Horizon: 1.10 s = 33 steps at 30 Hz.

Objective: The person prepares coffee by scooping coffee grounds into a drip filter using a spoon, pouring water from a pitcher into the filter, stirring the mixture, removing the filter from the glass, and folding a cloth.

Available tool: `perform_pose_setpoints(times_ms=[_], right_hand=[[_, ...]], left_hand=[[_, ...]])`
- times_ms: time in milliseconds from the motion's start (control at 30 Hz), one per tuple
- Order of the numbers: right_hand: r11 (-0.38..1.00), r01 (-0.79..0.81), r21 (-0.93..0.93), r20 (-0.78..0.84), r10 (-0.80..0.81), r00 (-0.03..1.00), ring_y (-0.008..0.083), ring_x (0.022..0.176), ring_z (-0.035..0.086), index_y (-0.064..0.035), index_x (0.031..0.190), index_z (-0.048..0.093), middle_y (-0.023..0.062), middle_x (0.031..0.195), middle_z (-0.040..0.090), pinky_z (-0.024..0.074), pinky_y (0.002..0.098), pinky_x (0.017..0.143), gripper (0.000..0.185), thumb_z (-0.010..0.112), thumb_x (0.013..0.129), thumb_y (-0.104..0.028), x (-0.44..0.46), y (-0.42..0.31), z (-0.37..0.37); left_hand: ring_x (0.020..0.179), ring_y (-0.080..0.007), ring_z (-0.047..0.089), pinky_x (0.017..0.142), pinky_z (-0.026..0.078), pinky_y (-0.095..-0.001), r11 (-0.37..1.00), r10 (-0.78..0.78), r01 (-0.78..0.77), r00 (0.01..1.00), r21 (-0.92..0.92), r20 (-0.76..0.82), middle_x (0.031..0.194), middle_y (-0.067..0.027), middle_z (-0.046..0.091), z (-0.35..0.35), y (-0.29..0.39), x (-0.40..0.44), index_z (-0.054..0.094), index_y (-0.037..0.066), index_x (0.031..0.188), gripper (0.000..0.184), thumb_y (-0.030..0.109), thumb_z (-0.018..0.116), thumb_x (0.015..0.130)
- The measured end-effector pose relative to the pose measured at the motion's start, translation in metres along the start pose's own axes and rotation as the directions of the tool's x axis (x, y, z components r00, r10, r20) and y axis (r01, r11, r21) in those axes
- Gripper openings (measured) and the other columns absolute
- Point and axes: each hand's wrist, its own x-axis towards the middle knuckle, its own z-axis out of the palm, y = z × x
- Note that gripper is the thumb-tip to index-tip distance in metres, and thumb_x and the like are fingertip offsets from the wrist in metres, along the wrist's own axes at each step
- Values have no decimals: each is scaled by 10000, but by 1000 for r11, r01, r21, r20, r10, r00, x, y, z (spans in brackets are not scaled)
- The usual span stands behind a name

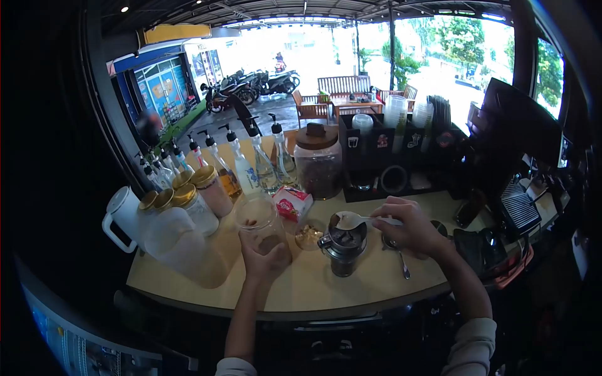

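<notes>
My left hand (266, 260) is wrapped around a clear jar (258, 214) without a lid, standing at the counter's middle with brown powder low inside. Between the fingers of my right hand (411, 225) is a white spoon (352, 220), its bowl level over the mouth of a metal drip coffee filter (343, 243). Dark matter shows in the filter. Beneath the filter is a glass (342, 268), partly hidden by it. A gold-coloured lid (309, 235) lies between jar and filter.
Pump bottles (263, 166) line the back left, before them gold-lidded jars (210, 188) and a white pitcher (122, 216). A red-and-white packet (292, 202), a wooden-lidded jar (318, 164) and a black cup organizer (370, 156) stand behind. A metal spoon (405, 268) lies right.
</notes>
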Motion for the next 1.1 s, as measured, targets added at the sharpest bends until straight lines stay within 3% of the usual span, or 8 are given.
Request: perform_pose_setpoints(times_ms=[267,333,700,1100], right_hand=[[996,-60,-60,-145,51,988,271,698,618,-53,970,654,83,823,587,490,366,612,141,648,843,-113,-25,2,2],[989,22,-143,-233,-56,971,276,656,610,-59,962,645,77,803,574,482,362,564,130,651,837,-94,-27,8,5],[979,-17,-203,-220,-28,975,276,639,606,-70,954,644,71,784,571,470,368,542,121,651,837,-97,-30,18,13],[977,67,-204,-232,-114,966,247,590,599,-91,1009,634,58,811,565,463,356,489,164,645,845,-92,-20,26,29]], left_hand=[[1260,-268,395,1062,344,-395,997,72,-72,997,-18,-16,1346,-158,375,-5,-15,0,222,-7,1403,1074,194,869,571],[1261,-266,391,1062,339,-395,997,63,-64,998,-48,-27,1343,-160,374,-2,-13,0,221,-5,1404,1079,205,871,569],[1218,-260,409,1045,338,-382,998,49,-51,995,-21,-84,1309,-151,389,3,-7,-2,229,-6,1398,1112,264,889,545],[1242,-254,391,1053,343,-376,999,42,-44,996,-30,-75,1333,-146,378,4,-4,-4,226,21,1411,1078,159,869,557]])
